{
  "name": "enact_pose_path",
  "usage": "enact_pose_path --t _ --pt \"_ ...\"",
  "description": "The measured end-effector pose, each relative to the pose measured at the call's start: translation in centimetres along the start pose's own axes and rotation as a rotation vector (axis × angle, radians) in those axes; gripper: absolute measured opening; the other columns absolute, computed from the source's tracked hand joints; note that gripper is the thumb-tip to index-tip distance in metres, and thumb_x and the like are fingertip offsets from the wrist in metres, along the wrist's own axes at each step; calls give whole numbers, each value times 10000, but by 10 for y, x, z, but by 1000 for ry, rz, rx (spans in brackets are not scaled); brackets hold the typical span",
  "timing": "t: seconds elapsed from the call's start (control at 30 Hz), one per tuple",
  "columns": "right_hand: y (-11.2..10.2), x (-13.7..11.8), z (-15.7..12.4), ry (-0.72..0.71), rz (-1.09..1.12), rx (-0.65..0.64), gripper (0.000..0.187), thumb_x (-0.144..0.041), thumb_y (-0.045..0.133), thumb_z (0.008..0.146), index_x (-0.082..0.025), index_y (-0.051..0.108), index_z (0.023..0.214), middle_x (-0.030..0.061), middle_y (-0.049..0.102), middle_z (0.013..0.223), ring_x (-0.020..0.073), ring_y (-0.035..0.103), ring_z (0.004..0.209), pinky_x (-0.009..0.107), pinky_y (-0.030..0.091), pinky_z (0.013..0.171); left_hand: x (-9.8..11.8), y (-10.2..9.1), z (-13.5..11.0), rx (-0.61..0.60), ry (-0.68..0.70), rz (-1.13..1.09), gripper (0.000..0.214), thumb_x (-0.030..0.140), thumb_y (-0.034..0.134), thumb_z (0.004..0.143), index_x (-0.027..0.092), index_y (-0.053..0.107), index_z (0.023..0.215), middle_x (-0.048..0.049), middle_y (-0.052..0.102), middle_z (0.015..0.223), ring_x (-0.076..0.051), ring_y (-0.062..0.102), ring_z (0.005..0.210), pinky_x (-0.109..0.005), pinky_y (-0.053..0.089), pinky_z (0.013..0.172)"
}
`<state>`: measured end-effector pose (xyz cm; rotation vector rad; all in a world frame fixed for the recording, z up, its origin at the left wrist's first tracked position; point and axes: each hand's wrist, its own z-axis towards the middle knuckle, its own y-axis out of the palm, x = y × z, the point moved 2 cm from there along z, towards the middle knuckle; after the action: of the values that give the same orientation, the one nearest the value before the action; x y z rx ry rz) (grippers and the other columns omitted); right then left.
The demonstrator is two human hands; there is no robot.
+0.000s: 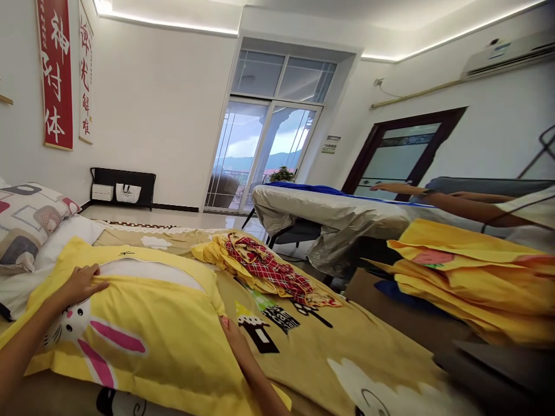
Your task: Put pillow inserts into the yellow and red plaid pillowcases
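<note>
yellow pillowcase (143, 341) lies flat on the tan bed cover (347, 346), white pillow (151, 270) peeking from its open edge, left hand (82, 283) clenched on that edge as if pinning it, right hand (232, 334) against its side, fingers hidden, grip unclear.

The yellow pillowcase (165, 323) lies flat on the near left part of the bed (347, 346), its long side running left to right. It is bright yellow with a printed white rabbit face, whiskers and pink ears at its near left. Its mouth gapes along the far edge, showing the white pillow (151, 270) inside. The left hand (80, 284) pinches the far left edge of the cloth; the right hand (232, 334) sits at the right edge, fingers partly hidden by it.
</note>
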<state>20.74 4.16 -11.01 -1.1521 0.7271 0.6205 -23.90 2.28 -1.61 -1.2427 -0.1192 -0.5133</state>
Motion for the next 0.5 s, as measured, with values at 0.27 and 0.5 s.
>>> enact_pose_path --t 0.27,0.5 --pt "-26 14 8 -35 -14 134 394 -542 430 761 -199 624 786 111 699 846 242 631 815 310 453 727 -27 -48 14 145 -140 -427 551 648 528 731 201 274 534 54 255 515 -79 265 488 -228 182 465" --pt "-31 20 28 91 -93 -77 359 -461 504 730 -219 506 464 66 581 495 192 553 520 310 413 593 -33 -22 15 84 -9 -128 409 564 416 815 191 507 674 13 551 645 -148 488 649 -251 361 650"
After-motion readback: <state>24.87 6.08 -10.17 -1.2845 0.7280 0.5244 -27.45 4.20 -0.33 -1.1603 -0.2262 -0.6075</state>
